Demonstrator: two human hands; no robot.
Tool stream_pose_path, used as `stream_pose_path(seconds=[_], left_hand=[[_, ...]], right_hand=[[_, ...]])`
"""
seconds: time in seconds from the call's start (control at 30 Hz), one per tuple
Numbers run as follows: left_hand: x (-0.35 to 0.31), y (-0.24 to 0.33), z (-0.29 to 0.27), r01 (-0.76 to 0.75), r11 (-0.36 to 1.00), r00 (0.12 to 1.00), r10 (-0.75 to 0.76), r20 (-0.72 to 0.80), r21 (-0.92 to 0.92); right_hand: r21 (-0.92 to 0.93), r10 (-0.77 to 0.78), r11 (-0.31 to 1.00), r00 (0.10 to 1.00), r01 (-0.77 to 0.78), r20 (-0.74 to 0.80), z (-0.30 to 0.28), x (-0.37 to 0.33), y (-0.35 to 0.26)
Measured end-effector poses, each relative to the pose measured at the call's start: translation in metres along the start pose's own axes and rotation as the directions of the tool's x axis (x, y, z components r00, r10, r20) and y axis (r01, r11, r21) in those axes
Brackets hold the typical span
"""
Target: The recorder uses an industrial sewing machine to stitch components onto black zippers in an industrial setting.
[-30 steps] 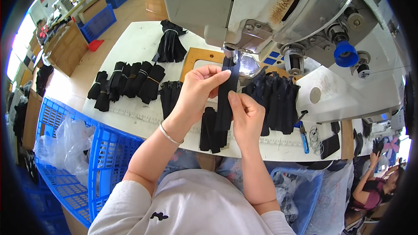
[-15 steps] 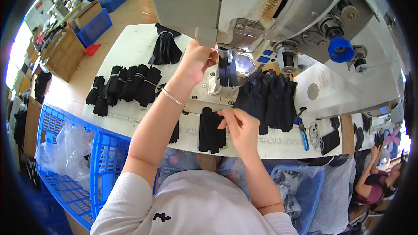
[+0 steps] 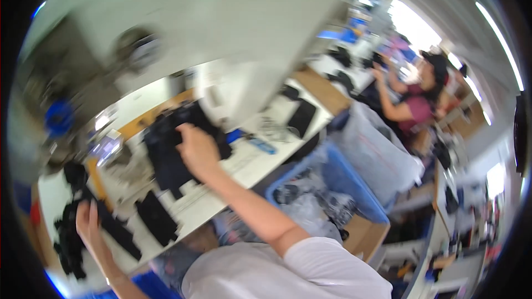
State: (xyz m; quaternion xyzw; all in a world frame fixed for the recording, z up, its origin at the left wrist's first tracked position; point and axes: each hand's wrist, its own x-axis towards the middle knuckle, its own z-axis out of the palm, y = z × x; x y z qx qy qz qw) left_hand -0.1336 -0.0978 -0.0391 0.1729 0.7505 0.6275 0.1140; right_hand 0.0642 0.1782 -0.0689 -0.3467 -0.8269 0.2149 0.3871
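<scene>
The picture is smeared by motion. My right hand (image 3: 198, 150) is at a spread pile of dark strips that look like zippers (image 3: 162, 158), its bent fingertips closed against the pile's top. Over the table's left part is my left hand (image 3: 91, 228), fingers pointing up, beside banded black bundles (image 3: 69, 238); blur hides whether it holds anything. A separate black bundle (image 3: 156, 218) lies between my hands near the table's front edge. The sewing machine's white body (image 3: 221, 16) arches above, and its blurred head parts (image 3: 100, 144) are at the left.
Right of the pile are blue-handled snippers (image 3: 260, 144), a coil of thin wire (image 3: 277, 130) and a black flat object (image 3: 302, 117). A blue bin (image 3: 354, 185) with plastic bags stands before the table. Another person (image 3: 413, 97) works farther right.
The view has swung to the right. My left hand has come away from the machine's needle area toward the black bundles. My right hand has left the front bundle and reached the zipper pile.
</scene>
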Motion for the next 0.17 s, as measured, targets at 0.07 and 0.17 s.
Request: stream_pose_path(seconds=[0.07,0.17], left_hand=[[0.018,-0.083,-0.036,-0.249,0.839,0.965,0.255,0.054,0.483],[-0.007,-0.048,0.021,-0.321,0.607,0.890,0.456,0.013,0.727]], right_hand=[[0.039,-0.007,0.999,0.999,0.008,-0.039,0.009,-0.004,0.001],[-0.017,0.137,0.990,0.990,-0.136,0.022,-0.015,-0.001,0.010]])
